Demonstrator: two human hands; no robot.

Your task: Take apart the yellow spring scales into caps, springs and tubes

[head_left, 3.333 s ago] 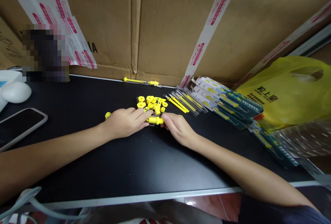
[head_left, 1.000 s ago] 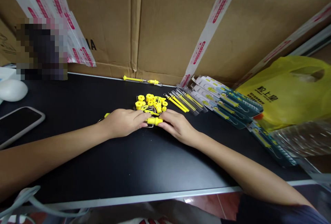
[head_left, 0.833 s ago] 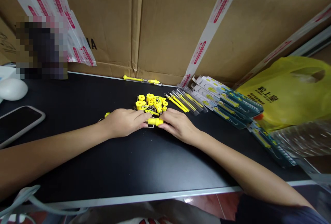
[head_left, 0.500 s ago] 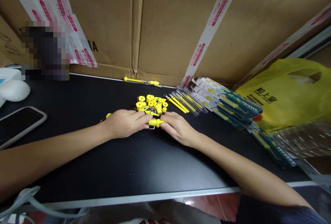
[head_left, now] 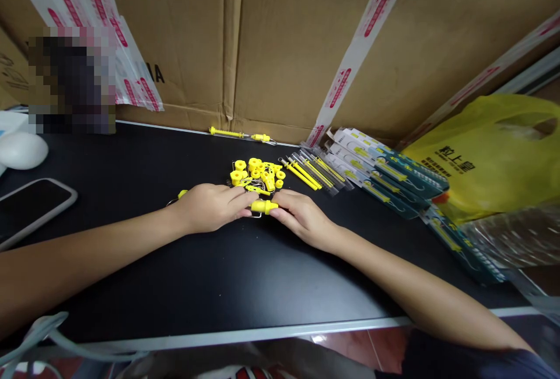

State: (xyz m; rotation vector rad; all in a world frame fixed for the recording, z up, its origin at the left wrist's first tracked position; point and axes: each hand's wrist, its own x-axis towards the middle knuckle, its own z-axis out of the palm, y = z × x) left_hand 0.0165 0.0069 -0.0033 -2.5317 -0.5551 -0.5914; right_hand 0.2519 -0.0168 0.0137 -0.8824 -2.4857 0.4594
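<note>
My left hand (head_left: 214,209) is closed around the body of a yellow spring scale (head_left: 261,206), covering its middle. The scale's other yellow end and a wire hook show behind the left wrist. Thumb and fingers of my right hand (head_left: 301,220) pinch the tapered yellow tip. A bent wire loop hangs below the tip. Just beyond both hands lies a heap of yellow plastic caps (head_left: 239,177) with metal hooks mixed in. To its right are yellow rods (head_left: 301,175) with springs, several inside clear tubes (head_left: 321,172).
Another spring scale (head_left: 227,133) lies at the back of the black table (head_left: 219,285). Printed boxes (head_left: 385,175) are stacked at right, near a yellow plastic bag (head_left: 485,157). A phone (head_left: 35,210) and a white rounded object (head_left: 23,150) lie at left. Cardboard (head_left: 284,46) stands behind.
Both hands keep nearly the same grip on the spring scale. The view has shifted slightly; the things on the table stay in place.
</note>
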